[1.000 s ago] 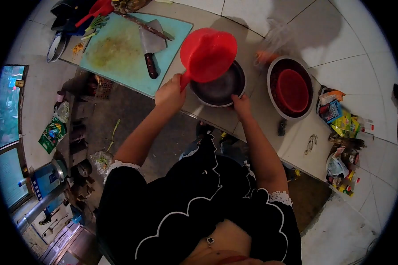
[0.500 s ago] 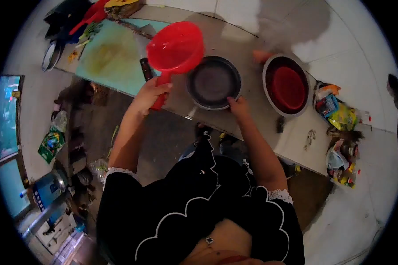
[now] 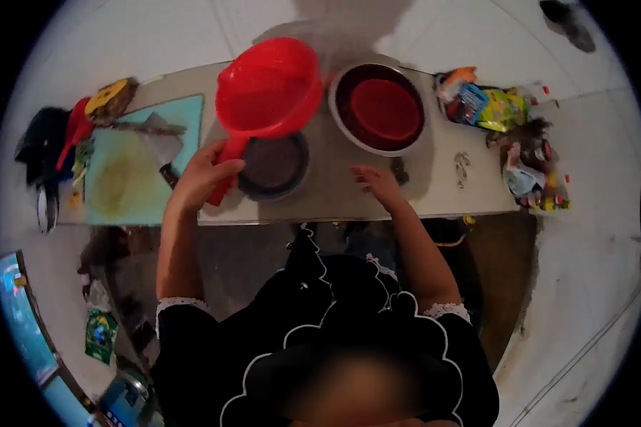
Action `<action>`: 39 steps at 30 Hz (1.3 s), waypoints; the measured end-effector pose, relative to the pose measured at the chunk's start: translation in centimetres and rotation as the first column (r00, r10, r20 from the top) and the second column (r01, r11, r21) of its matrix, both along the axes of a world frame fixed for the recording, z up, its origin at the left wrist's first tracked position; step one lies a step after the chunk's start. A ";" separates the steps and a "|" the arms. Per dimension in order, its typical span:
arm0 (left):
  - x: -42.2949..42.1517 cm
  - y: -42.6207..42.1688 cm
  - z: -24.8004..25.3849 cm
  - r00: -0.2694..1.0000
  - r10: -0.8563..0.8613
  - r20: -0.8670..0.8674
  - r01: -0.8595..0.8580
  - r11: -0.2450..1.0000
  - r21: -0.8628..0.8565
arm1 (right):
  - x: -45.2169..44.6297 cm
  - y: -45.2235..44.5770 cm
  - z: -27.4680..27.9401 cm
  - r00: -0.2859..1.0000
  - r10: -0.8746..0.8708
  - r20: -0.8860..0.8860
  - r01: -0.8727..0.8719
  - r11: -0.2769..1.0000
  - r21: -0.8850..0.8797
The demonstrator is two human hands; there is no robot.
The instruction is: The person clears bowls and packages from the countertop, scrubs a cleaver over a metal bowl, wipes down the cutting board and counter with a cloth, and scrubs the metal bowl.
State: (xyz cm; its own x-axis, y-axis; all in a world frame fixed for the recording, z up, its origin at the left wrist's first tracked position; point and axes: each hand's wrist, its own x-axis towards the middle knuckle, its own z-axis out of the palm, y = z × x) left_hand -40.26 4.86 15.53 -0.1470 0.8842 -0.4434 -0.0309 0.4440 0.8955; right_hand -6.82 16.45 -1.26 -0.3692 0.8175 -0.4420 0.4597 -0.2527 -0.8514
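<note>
Red scoop (image 3: 269,89), wide in the bowl and long in the handle, hangs tilted in my feed beyond and to the left of the dark pan (image 3: 274,167), hiding part of its far edge; how high above the pan it is, I cannot tell. The left hand (image 3: 210,176), just left of the pan, has its fingers wrapped round the handle with the thumb laid across it. I judge the scoop to be thin moulded plastic, light and fairly stiff, with a little flex at the rim and not much to fear from a knock. Its smooth, glossy skin would likely turn slippery when wet (from here I can't make out whether anything lies inside). With the bowl so far out from the fist, any load would twist the wrist, so I would favour a grip high on the handle, close to the neck, and leave the thin rim alone. The right hand (image 3: 379,186), to the right of the pan and apart from it, is loosely spread and carries nothing that I can see. Also right of the pan sits a pale-rimmed basin (image 3: 342,129); well left of the pan, a cleaver (image 3: 165,146) lies on a turquoise board (image 3: 124,174).
</note>
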 end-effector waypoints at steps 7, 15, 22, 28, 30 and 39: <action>8.4 9.6 -2.9 0.960 -0.279 0.024 0.280 0.959 -0.036 | 15.6 3.2 -1.9 0.841 -0.514 0.167 0.403 0.802 0.441; 15.9 15.0 -6.4 0.940 -0.272 -0.205 0.253 0.961 -0.113 | 27.7 11.0 -7.4 0.709 -0.567 0.420 0.033 0.621 0.783; 17.9 16.1 -8.4 0.992 -0.028 0.124 0.046 0.989 -0.141 | 26.8 10.7 -6.9 0.775 -0.276 0.568 -0.282 0.653 0.703; 13.1 9.0 -17.2 0.851 0.511 0.121 -0.523 0.845 0.112 | 32.4 18.8 -9.3 0.631 -0.668 0.394 0.104 0.576 0.811; 16.1 6.7 -18.4 0.789 0.507 0.346 -0.543 0.840 0.007 | 30.4 20.7 -8.7 0.606 -0.677 0.418 0.030 0.544 0.838; 23.2 13.2 -20.8 0.807 0.349 0.477 -0.323 0.936 -0.138 | 11.9 15.2 -8.9 0.981 -0.038 0.192 -0.096 0.764 0.639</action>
